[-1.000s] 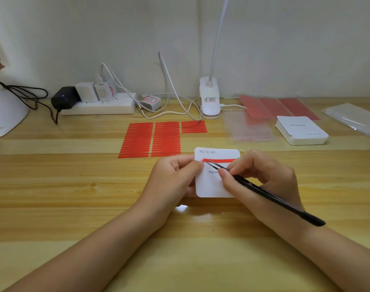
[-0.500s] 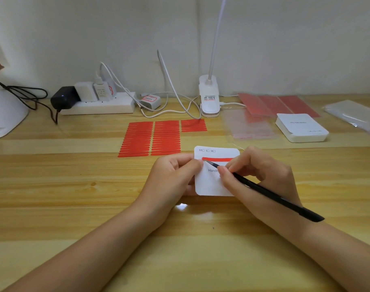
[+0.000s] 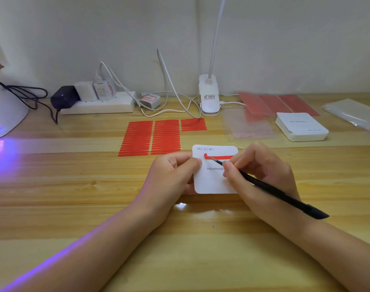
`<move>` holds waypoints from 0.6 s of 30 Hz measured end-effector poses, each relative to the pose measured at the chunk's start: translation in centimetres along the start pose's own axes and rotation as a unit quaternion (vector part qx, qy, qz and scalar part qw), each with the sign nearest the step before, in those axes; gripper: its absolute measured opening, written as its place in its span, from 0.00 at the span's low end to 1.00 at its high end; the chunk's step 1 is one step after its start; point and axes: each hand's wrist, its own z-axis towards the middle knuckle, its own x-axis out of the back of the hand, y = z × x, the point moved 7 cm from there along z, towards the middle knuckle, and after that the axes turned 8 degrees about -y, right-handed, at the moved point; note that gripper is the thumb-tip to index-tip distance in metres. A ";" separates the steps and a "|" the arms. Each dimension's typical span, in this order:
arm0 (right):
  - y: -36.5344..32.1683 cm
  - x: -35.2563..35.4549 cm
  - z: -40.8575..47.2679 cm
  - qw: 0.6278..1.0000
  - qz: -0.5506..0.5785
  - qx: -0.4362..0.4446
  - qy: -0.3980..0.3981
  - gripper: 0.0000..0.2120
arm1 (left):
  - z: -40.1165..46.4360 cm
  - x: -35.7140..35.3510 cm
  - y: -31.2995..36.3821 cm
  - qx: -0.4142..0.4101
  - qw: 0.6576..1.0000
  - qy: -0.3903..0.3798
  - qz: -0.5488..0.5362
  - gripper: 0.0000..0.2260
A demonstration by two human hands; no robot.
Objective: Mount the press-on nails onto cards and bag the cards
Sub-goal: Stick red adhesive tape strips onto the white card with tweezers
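Note:
A white card printed "Handmade" lies on the wooden desk in front of me. A red strip is stuck across its upper part. My left hand pinches the card's left edge. My right hand grips black tweezers like a pen, their tip touching the strip's left end. Just beyond the card lies a sheet of several red strips. No press-on nails are visible.
A stack of white cards, clear bags, red sheets and a plastic packet lie at the back right. A clip lamp, a power strip with cables and a glowing nail lamp line the back.
The tweezers' tip has shifted to the strip's left end. Violet light from the nail lamp at the left now falls across the desk. Both hands keep their hold.

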 end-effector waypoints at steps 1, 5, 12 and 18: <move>0.2 0.1 0.0 1.000 0.011 -0.013 0.006 0.10 | 0.0 0.0 0.0 0.000 1.000 0.001 0.000 0.17; 0.5 0.2 0.0 0.999 0.024 -0.037 0.011 0.09 | 0.0 0.0 0.0 -0.002 1.000 -0.001 0.005 0.18; 0.2 0.4 0.1 0.999 0.016 -0.040 0.011 0.09 | 0.1 0.2 -0.2 0.003 1.000 0.015 -0.007 0.16; 0.4 0.6 0.1 0.998 0.008 -0.051 0.019 0.10 | 0.2 0.3 -0.3 0.006 1.000 0.025 -0.014 0.15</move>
